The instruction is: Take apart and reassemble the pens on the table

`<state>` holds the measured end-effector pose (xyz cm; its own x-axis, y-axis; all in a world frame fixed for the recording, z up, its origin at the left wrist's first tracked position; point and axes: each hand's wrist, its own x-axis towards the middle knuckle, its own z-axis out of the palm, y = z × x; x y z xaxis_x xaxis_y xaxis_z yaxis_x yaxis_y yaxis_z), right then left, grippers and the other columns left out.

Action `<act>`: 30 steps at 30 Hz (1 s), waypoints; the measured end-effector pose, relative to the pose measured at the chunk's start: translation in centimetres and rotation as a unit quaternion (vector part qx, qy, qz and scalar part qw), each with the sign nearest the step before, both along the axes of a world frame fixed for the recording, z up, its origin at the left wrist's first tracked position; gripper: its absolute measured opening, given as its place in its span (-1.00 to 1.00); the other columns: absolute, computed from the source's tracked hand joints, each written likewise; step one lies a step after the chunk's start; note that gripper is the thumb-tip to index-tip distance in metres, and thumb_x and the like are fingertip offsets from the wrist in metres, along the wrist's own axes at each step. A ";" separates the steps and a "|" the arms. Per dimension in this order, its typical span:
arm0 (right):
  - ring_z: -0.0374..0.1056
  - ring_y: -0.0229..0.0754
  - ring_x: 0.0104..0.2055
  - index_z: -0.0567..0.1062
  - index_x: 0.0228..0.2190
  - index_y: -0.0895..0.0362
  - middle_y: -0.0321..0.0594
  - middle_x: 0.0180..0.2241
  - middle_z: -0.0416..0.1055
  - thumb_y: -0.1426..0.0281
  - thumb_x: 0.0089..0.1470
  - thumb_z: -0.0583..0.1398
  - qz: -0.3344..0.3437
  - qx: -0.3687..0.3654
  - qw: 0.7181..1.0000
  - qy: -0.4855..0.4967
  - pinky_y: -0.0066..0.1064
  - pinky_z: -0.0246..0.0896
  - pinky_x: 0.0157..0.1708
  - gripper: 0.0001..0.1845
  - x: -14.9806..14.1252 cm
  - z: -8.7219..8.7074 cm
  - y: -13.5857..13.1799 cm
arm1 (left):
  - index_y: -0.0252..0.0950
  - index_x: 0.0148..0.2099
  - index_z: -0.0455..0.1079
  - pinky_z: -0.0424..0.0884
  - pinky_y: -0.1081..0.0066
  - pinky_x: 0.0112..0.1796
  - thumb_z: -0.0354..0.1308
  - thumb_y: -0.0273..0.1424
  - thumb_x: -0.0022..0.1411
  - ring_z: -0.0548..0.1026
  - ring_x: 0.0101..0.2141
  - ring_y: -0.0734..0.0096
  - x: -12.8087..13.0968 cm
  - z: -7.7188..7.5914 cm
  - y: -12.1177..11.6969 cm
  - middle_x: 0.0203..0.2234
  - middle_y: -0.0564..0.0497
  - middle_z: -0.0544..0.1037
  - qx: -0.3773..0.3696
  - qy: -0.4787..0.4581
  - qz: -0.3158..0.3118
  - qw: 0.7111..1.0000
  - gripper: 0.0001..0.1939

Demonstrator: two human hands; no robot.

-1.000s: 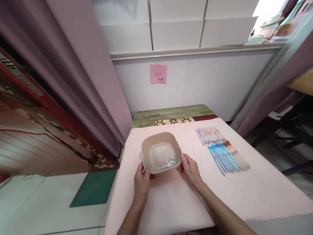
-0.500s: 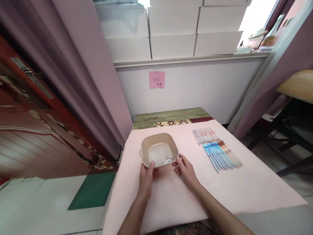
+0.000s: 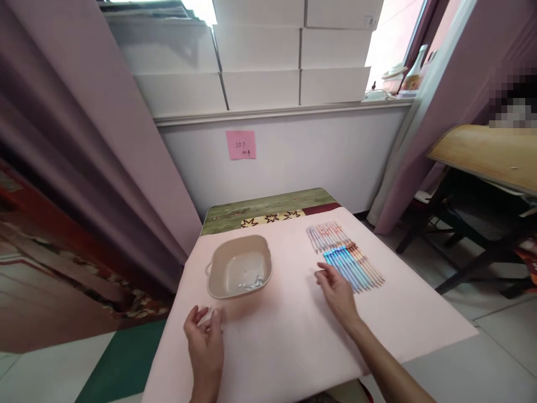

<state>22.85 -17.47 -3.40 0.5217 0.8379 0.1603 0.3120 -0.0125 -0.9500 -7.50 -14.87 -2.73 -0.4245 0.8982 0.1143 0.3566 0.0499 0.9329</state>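
A beige plastic basin (image 3: pixel 226 260) rests on the pink-covered table (image 3: pixel 277 336), with several small white pieces (image 3: pixel 254 283) lying inside near its front right. My left hand (image 3: pixel 205 341) is just in front of the basin, apart from it, fingers loosely curled and parted, holding nothing. Over the table to the right, my right hand (image 3: pixel 338 291) hovers with its fingers slightly bent and nothing visible in them. It is nearest to a row of blue pens (image 3: pixel 346 266), partly covering their left side. Brown-topped pens (image 3: pixel 367 263) adjoin them, and paler pens (image 3: pixel 327 236) lie behind.
Behind the table is a wall with a pink paper note (image 3: pixel 241 145), below stacked white boxes (image 3: pixel 260 89). Purple curtains (image 3: pixel 138 168) hang at the left. A wooden table (image 3: pixel 490 154) and a dark chair (image 3: pixel 474 215) stand at the right.
Both hands have let go of the basin, which now sits on the table. My left hand has drawn back toward me; my right hand has moved right toward the pens. The view has turned right.
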 end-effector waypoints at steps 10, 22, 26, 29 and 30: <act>0.49 -0.07 -0.35 0.53 -0.17 0.14 -0.11 -0.33 0.57 0.03 0.03 0.13 -0.200 -0.083 0.972 -0.096 -0.34 0.30 -0.32 -0.50 13.2 -0.9 -4.8 | -0.18 -0.02 0.40 0.14 0.07 0.03 0.03 -0.38 0.25 0.45 -0.09 0.13 4.2 0.6 4.0 -0.13 -0.11 0.55 0.217 0.452 -0.260 0.825 -0.73; 0.49 -0.09 -0.33 0.55 -0.24 0.08 -0.17 -0.33 0.57 0.04 0.05 0.13 -0.111 -0.079 0.982 -0.128 -0.41 0.32 -0.38 -0.57 11.5 0.2 -3.3 | -0.22 -0.27 0.43 0.25 0.29 -0.30 -0.12 -0.44 0.32 0.46 -0.37 0.24 3.3 1.2 2.4 -0.47 -0.05 0.53 0.158 0.500 -0.262 0.810 -0.73; 0.47 -0.12 -0.33 0.54 -0.27 0.06 -0.23 -0.33 0.56 0.06 0.04 0.16 -0.050 -0.064 0.992 -0.100 -0.43 0.32 -0.34 -0.62 8.3 1.3 -2.3 | -0.23 -0.28 0.42 0.24 0.30 -0.32 -0.10 -0.42 0.31 0.46 -0.37 0.24 2.3 1.1 2.3 -0.46 -0.04 0.52 0.162 0.498 -0.248 0.815 -0.75; 0.45 -0.13 -0.38 0.54 -0.30 0.07 -0.23 -0.39 0.55 0.08 0.06 0.15 -0.008 -0.050 0.995 -0.088 -0.43 0.30 -0.40 -0.64 6.0 1.5 -2.4 | -0.23 -0.28 0.41 0.25 0.29 -0.30 -0.07 -0.41 0.31 0.46 -0.38 0.25 1.7 1.2 2.5 -0.47 -0.02 0.52 0.163 0.494 -0.257 0.815 -0.77; 0.44 -0.14 -0.40 0.54 -0.32 0.08 -0.23 -0.41 0.54 0.09 0.06 0.15 0.004 -0.048 0.995 -0.089 -0.43 0.29 -0.41 -0.66 5.4 1.4 -2.5 | -0.23 -0.28 0.41 0.26 0.29 -0.30 -0.06 -0.41 0.31 0.46 -0.38 0.25 1.5 1.2 2.6 -0.47 -0.02 0.52 0.162 0.493 -0.261 0.814 -0.78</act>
